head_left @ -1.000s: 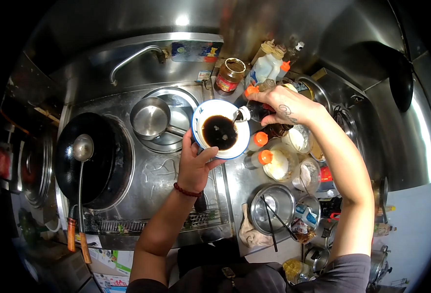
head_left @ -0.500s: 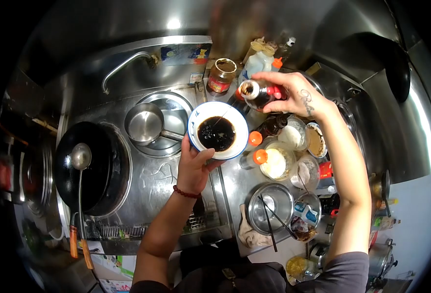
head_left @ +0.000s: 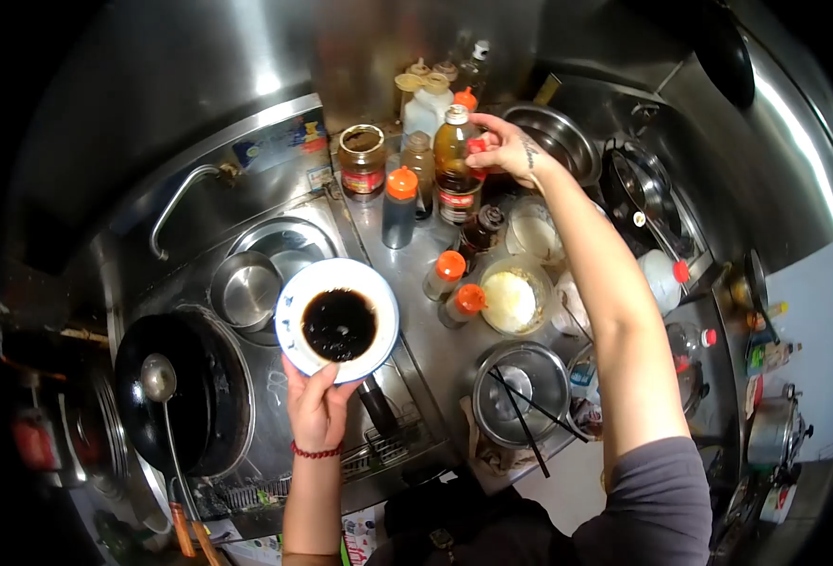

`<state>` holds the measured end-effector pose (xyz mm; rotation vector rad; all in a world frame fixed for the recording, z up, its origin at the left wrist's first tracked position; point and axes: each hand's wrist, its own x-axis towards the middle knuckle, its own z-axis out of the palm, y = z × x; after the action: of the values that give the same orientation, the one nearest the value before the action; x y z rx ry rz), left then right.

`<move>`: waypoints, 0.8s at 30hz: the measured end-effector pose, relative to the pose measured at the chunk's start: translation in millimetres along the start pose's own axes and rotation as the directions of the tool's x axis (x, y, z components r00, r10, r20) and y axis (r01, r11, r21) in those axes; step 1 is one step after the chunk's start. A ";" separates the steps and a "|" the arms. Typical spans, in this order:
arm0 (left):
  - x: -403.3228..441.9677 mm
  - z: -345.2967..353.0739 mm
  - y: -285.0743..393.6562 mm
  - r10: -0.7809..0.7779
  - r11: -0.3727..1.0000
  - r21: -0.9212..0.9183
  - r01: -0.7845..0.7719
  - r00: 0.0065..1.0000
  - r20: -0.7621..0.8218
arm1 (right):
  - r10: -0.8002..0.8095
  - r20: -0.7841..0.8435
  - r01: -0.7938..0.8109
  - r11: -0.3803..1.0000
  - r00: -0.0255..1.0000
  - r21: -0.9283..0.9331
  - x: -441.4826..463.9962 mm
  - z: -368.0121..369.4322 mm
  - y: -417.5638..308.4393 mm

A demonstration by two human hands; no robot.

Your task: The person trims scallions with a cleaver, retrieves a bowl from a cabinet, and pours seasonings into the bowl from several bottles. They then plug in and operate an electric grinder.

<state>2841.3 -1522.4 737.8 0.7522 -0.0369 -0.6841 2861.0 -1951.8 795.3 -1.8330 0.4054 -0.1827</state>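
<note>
A white bowl with a blue rim [head_left: 384,292] holds dark liquid [head_left: 339,324]. My left hand [head_left: 317,406] grips the bowl from below, thumb at its near rim, over the stove counter. At the back of the metal counter my right hand [head_left: 503,151] has its fingers around the upper part of a glass bottle [head_left: 452,156], which stands upright with dark liquid and a red label. Its mouth shows no cap. Something red is by those fingers. Close to this bottle are an orange-capped bottle [head_left: 399,209], a brown bottle [head_left: 419,170] and an open jar [head_left: 362,168].
On the left, a black wok [head_left: 176,415] holds a ladle [head_left: 159,377]. A small pot [head_left: 246,290] sits by a round pan under the faucet [head_left: 176,203]. Nearer on the right, a metal bowl [head_left: 520,429] has black chopsticks across it, beside containers and a tub [head_left: 515,297].
The glass bottle has gone from tilted over the bowl to upright on the counter, still in my right hand. The bowl has moved left and nearer in the view, which has also shifted.
</note>
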 end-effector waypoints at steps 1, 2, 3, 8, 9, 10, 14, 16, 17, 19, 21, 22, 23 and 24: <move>-5.0 -0.3 0.1 -0.009 1.000 -0.004 0.009 1.000 -0.015 | 0.003 -0.012 -0.002 0.997 1.000 0.073 -0.8 2.3 10.0; -10.2 -2.6 -0.3 -0.019 1.000 -0.008 0.018 0.999 -0.034 | 0.008 -0.022 -0.005 0.989 1.000 0.146 -2.6 5.2 20.2; -14.5 -9.2 -1.8 -0.034 0.999 0.014 0.034 0.999 -0.037 | 0.046 -0.045 -0.033 0.963 0.998 0.266 -5.4 6.0 30.1; -32.0 -17.1 -14.7 -0.027 0.994 0.099 0.036 0.995 -0.100 | 0.058 -0.100 -0.013 0.914 0.993 0.405 -10.8 2.4 68.7; -34.5 -20.5 -17.2 -0.034 0.994 0.104 0.045 0.994 -0.103 | 0.064 -0.080 -0.020 0.888 0.995 0.460 -14.6 0.9 70.9; -36.4 -23.5 -19.9 -0.044 0.992 0.109 0.056 0.993 -0.106 | 0.070 -0.087 -0.021 0.885 0.994 0.465 -19.4 -0.1 69.7; -42.0 -22.4 -25.4 -0.091 0.989 0.103 0.102 0.991 -0.103 | 0.122 -0.203 -0.092 0.984 0.972 0.151 -66.5 -6.4 35.7; -43.7 -18.9 -28.5 -0.096 0.990 0.092 0.105 0.990 -0.099 | 0.079 -0.222 -0.049 0.989 0.972 0.137 -114.7 -15.7 22.5; -44.2 -18.2 -29.9 -0.102 0.990 0.092 0.110 0.991 -0.092 | -0.037 -0.255 0.018 0.997 0.966 -0.076 -135.1 -27.0 35.9; -44.6 -19.5 -31.8 -0.121 0.989 0.077 0.127 0.990 -0.075 | -0.111 -0.302 -0.082 0.823 0.947 -0.562 -192.8 -37.1 52.9; -43.1 -24.7 -35.2 -0.151 0.985 0.073 0.154 0.988 -0.037 | 0.000 -0.348 -0.238 0.731 0.937 -0.640 -235.9 -24.2 71.5; -42.6 -25.2 -38.9 -0.159 0.985 0.066 0.160 0.987 -0.023 | -0.015 -0.287 -0.206 0.660 0.958 -0.723 -247.9 -11.5 79.4; -42.4 -23.7 -42.2 -0.158 0.985 0.062 0.159 0.987 -0.028 | 0.174 -0.315 -0.330 0.763 0.933 -0.556 -253.4 14.5 69.1; -41.5 -22.5 -44.7 -0.171 0.984 0.052 0.172 0.985 -0.015 | 0.134 -0.228 -0.232 0.843 0.964 -0.485 -250.8 30.7 90.3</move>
<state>2789.7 -1507.8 701.1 0.8160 0.0201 -0.8460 2622.1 -1855.1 720.6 -2.2893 0.8220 -0.1189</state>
